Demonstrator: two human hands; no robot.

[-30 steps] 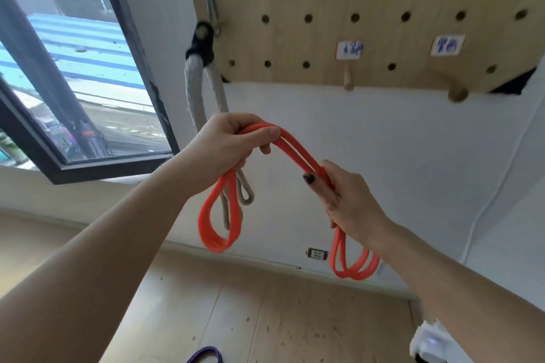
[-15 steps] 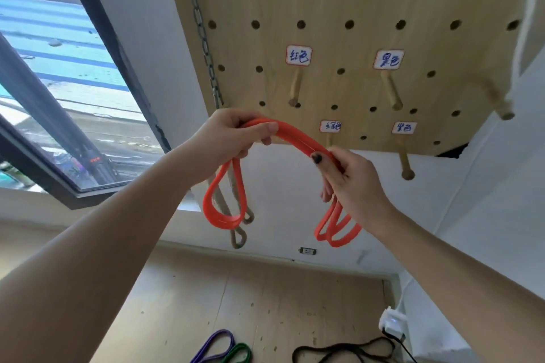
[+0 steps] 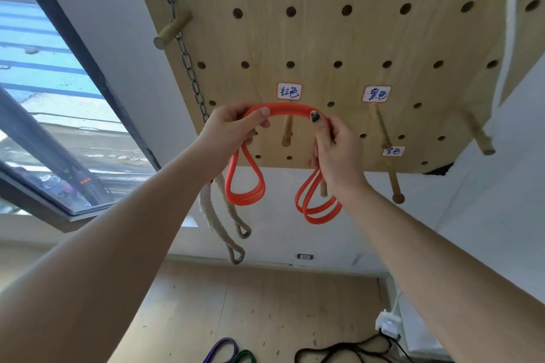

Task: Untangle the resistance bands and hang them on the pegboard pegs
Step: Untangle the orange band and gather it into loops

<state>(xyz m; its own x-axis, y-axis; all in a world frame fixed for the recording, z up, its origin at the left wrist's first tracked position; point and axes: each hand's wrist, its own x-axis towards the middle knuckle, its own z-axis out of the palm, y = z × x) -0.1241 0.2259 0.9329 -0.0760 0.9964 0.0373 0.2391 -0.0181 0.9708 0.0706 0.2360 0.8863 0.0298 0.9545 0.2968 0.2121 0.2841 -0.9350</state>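
Note:
I hold a folded orange resistance band (image 3: 284,109) up against the wooden pegboard (image 3: 318,38). My left hand (image 3: 230,132) grips its left part and my right hand (image 3: 336,150) grips its right part. The stretch between them arches just above a wooden peg (image 3: 287,130) under a handwritten label (image 3: 289,91). A loop of the band hangs below each hand. On the floor lie a purple band (image 3: 221,349), a green band (image 3: 243,356) and a black band (image 3: 348,351).
More pegs (image 3: 380,124) stick out of the board to the right, some with labels. A metal chain (image 3: 185,53) and a beige rope (image 3: 227,224) hang at the board's left edge. A window (image 3: 44,97) is at the left. A white plug (image 3: 387,323) sits by the right wall.
Both hands have raised the orange band up the pegboard and drawn closer together. The band's middle now arches over the labelled peg, and the view has tilted upward.

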